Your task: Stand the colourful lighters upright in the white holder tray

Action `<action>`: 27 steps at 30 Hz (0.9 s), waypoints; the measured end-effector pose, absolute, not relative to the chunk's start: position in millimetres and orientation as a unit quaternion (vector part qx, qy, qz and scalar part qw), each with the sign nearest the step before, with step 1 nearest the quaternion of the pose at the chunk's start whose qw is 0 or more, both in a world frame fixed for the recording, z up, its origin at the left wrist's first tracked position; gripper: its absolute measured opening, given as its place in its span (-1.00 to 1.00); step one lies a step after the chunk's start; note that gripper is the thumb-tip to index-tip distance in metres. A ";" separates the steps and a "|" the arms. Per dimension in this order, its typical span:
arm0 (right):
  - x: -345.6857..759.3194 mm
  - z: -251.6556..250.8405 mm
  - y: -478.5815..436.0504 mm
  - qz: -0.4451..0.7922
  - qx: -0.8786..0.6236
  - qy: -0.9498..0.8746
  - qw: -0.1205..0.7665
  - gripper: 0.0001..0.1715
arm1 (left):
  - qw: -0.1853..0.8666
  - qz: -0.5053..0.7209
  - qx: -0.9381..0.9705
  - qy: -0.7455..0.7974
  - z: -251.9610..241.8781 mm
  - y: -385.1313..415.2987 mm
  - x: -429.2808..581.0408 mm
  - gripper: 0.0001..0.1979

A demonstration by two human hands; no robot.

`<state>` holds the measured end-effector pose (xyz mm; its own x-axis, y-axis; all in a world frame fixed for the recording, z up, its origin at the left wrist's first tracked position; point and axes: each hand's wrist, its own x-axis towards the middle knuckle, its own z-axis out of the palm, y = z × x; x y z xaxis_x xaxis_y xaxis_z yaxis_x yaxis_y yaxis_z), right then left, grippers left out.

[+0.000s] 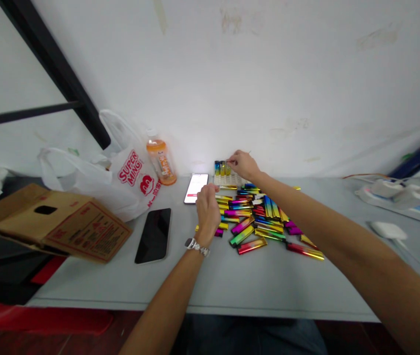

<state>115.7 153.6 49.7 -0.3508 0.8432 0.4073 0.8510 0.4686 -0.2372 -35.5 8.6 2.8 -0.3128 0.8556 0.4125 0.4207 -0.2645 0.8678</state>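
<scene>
A pile of several shiny, multicoloured lighters (260,219) lies on the grey table (232,281). Behind the pile stands a white tray (227,178) with three lighters upright in it. My right hand (242,164) reaches over the pile to the tray, its fingers pinched on the top of an upright lighter (228,168). My left hand (207,209), with a metal watch on the wrist, rests at the left edge of the pile with its fingers curled; what they hold is hidden.
Left of the tray lies a lit phone (196,188), and a dark phone (154,235) lies nearer. An orange drink bottle (161,160), a white plastic bag (121,170) and a cardboard box (56,222) stand at the left. A power strip (398,195) and a white charger (387,229) lie at the right.
</scene>
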 end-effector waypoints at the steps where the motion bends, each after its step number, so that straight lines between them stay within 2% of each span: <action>1: 115.6 49.1 149.4 -0.027 -0.526 -0.820 0.225 -0.59 | 0.192 0.572 0.553 0.574 1.7 9.1 -35.4 -0.50; 8: 121.0 33.9 124.1 -0.067 -0.543 -0.828 0.121 -0.38 | 0.202 0.589 0.530 0.575 1.2 9.8 -37.3 -0.40; 12: 125.0 23.1 110.2 -0.063 -0.539 -0.834 0.099 -0.29 | 0.208 0.598 0.517 0.576 4.3 10.4 -39.8 -0.38; 18: 124.5 16.7 95.3 -0.043 -0.470 -0.871 0.137 -0.52 | 0.226 0.596 0.512 0.576 5.9 12.0 -40.7 -0.35; 27: 105.5 32.0 104.0 -0.039 -0.463 -0.885 0.031 -0.69 | 0.255 0.598 0.512 0.562 9.9 10.4 -41.7 -0.34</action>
<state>105.5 104.0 32.0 -0.5684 0.8176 0.0921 0.8225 0.5673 0.0407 -41.7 10.4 9.9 -0.3464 0.8798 0.3256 0.2697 -0.2390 0.9328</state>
